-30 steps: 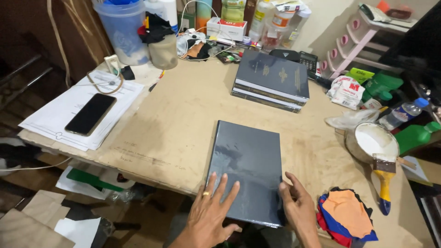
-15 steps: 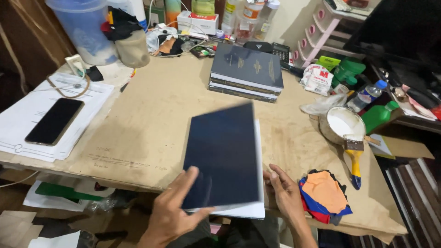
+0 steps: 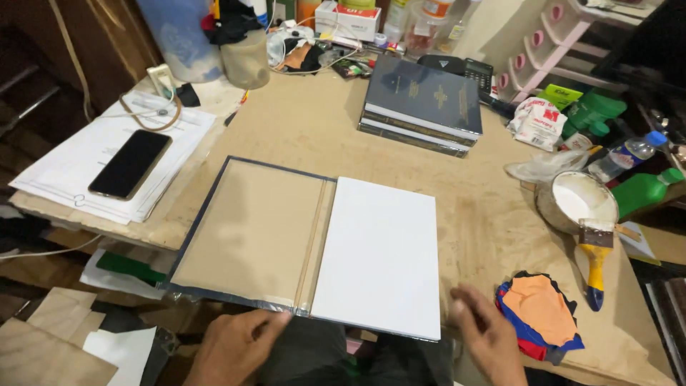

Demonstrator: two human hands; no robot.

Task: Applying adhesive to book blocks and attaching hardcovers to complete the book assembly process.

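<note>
Tan cover board, white page block, navy books, seemingly orange-blue cloths.

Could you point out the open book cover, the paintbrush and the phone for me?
open book cover point(image 3: 250, 232), head view, on the bare brown inside board.
paintbrush point(image 3: 595, 261), head view, on the yellow handle.
phone point(image 3: 131, 164), head view, on the middle of the dark screen.

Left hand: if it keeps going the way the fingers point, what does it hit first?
The left hand points up-right toward the open book cover; its near edge comes first, and the fingertips look about there already. Contact unclear.
</note>
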